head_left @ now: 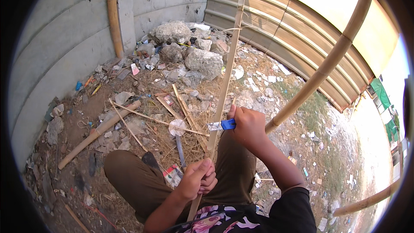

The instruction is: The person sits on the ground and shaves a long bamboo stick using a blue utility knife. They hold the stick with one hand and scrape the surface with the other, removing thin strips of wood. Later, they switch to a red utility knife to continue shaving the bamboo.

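Note:
A long, pale split bamboo strip [228, 67] stands nearly upright in front of me, leaning a little to the right at its top, with thin fibres curling off near the upper end. My left hand [199, 181] is closed around its lower part, close to my lap. In my closed right hand [251, 126] is a utility knife [228, 124] with a blue handle. Its short metal blade points left and lies across the strip, above my left hand. The fingers hide most of the knife's handle.
A thick bamboo pole [321, 75] slants up on my right; another pole piece [101, 133] lies on the left. Bamboo offcuts [187, 112] and a long flat blade [180, 151] lie before my knees. Rubble [205, 64] lies by the concrete wall [64, 39] and corrugated metal fence [297, 39].

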Action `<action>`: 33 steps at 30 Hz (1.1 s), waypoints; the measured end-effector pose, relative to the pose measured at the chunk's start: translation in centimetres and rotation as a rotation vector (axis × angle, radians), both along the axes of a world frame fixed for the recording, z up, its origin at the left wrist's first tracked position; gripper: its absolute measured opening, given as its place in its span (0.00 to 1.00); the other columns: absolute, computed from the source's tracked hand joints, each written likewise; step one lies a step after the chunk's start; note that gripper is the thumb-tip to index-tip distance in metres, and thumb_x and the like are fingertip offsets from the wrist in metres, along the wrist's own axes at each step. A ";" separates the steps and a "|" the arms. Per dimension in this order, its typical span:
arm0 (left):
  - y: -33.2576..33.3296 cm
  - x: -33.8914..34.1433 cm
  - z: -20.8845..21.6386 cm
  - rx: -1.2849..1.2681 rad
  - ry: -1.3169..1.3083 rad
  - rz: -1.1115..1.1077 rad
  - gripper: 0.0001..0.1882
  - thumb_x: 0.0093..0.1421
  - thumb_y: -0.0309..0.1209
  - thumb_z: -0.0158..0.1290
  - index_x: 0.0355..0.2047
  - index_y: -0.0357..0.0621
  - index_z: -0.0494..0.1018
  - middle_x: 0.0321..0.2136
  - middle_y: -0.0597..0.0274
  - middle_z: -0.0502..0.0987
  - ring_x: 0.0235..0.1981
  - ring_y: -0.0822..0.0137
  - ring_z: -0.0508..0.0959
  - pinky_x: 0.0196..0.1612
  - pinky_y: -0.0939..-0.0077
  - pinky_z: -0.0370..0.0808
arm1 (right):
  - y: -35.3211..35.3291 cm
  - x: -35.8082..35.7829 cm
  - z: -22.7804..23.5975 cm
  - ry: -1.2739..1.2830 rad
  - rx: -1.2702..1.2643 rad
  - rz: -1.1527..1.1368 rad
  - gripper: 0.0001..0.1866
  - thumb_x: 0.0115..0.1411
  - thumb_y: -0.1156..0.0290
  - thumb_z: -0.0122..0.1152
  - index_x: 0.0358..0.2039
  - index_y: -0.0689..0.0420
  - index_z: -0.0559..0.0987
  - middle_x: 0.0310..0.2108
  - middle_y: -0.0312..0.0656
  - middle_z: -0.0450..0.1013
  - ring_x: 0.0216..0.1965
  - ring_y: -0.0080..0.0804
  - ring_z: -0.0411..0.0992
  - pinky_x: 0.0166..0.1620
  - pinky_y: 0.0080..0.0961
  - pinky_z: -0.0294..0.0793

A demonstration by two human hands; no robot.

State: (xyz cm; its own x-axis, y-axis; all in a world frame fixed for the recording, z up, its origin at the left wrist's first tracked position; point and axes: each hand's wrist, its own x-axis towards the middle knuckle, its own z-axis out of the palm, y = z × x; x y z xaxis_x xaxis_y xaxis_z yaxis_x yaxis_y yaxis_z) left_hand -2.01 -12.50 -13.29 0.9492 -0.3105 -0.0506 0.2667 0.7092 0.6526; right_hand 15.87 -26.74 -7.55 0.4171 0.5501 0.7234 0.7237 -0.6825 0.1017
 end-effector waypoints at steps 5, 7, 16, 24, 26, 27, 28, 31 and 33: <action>-0.1 -0.2 -0.2 -0.005 -0.024 -0.007 0.22 0.75 0.46 0.34 0.27 0.46 0.57 0.12 0.72 0.51 0.11 0.78 0.52 0.12 0.82 0.49 | 1.1 4.0 3.0 0.079 0.114 -0.161 0.20 0.66 0.66 0.52 0.16 0.57 0.73 0.11 0.44 0.68 0.13 0.46 0.69 0.20 0.41 0.69; -0.1 -0.3 -0.2 0.006 -0.013 0.001 0.22 0.75 0.46 0.34 0.27 0.46 0.57 0.12 0.72 0.51 0.11 0.78 0.52 0.13 0.82 0.49 | 1.6 5.9 4.5 0.097 0.120 -0.234 0.19 0.65 0.64 0.51 0.18 0.58 0.77 0.14 0.47 0.71 0.15 0.48 0.72 0.22 0.42 0.71; -0.1 -0.3 -0.4 0.010 -0.008 -0.035 0.22 0.75 0.48 0.35 0.27 0.47 0.58 0.13 0.73 0.51 0.12 0.78 0.52 0.13 0.82 0.49 | 2.3 14.5 11.7 0.161 0.225 -0.431 0.23 0.67 0.56 0.48 0.26 0.59 0.82 0.22 0.56 0.76 0.28 0.59 0.77 0.35 0.49 0.76; 1.5 -0.1 0.4 0.041 0.005 0.118 0.21 0.75 0.45 0.35 0.27 0.46 0.58 0.12 0.72 0.51 0.11 0.78 0.52 0.13 0.82 0.49 | 3.3 0.5 1.5 0.126 0.020 0.025 0.20 0.65 0.66 0.55 0.15 0.55 0.69 0.10 0.42 0.65 0.10 0.43 0.66 0.17 0.38 0.65; 1.7 -0.3 0.6 0.049 -0.009 0.132 0.22 0.75 0.46 0.35 0.27 0.46 0.58 0.12 0.72 0.51 0.11 0.78 0.52 0.13 0.82 0.50 | 2.8 -3.9 -0.1 0.215 0.037 0.093 0.19 0.63 0.69 0.56 0.14 0.54 0.69 0.11 0.40 0.66 0.10 0.42 0.66 0.16 0.39 0.65; 1.7 -0.4 0.8 0.050 -0.015 0.130 0.22 0.75 0.47 0.34 0.27 0.46 0.58 0.12 0.73 0.51 0.11 0.78 0.53 0.13 0.82 0.50 | 2.3 -5.3 -1.1 0.284 0.039 0.118 0.19 0.63 0.70 0.56 0.14 0.55 0.69 0.11 0.40 0.65 0.11 0.42 0.66 0.16 0.39 0.65; 1.8 -0.4 0.9 0.057 -0.028 0.130 0.23 0.75 0.48 0.34 0.27 0.46 0.58 0.12 0.73 0.51 0.11 0.78 0.53 0.14 0.82 0.50 | 2.2 -6.0 -1.5 0.298 0.032 0.107 0.19 0.63 0.70 0.56 0.15 0.55 0.69 0.11 0.40 0.65 0.11 0.42 0.66 0.17 0.39 0.65; 1.5 -0.5 0.9 0.071 -0.050 0.086 0.22 0.75 0.47 0.34 0.27 0.46 0.58 0.12 0.73 0.51 0.11 0.78 0.53 0.14 0.82 0.50 | 1.6 -6.5 -1.5 0.282 0.028 0.087 0.18 0.64 0.72 0.55 0.15 0.55 0.68 0.11 0.41 0.64 0.11 0.43 0.66 0.18 0.39 0.66; 1.4 -0.6 0.8 0.036 -0.048 0.063 0.22 0.75 0.47 0.34 0.27 0.46 0.58 0.12 0.74 0.51 0.11 0.79 0.53 0.14 0.82 0.50 | 1.5 -6.1 -1.6 0.245 0.055 0.097 0.19 0.65 0.71 0.54 0.15 0.56 0.69 0.11 0.42 0.65 0.11 0.45 0.66 0.19 0.39 0.66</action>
State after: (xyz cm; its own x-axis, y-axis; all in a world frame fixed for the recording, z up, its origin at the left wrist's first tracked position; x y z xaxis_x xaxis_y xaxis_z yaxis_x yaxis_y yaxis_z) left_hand -2.65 -11.10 -12.52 0.9685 -0.2484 -0.0151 0.1901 0.6992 0.6892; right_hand 9.77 -25.25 -9.17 0.5308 0.5589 0.6371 0.7846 -0.6083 -0.1200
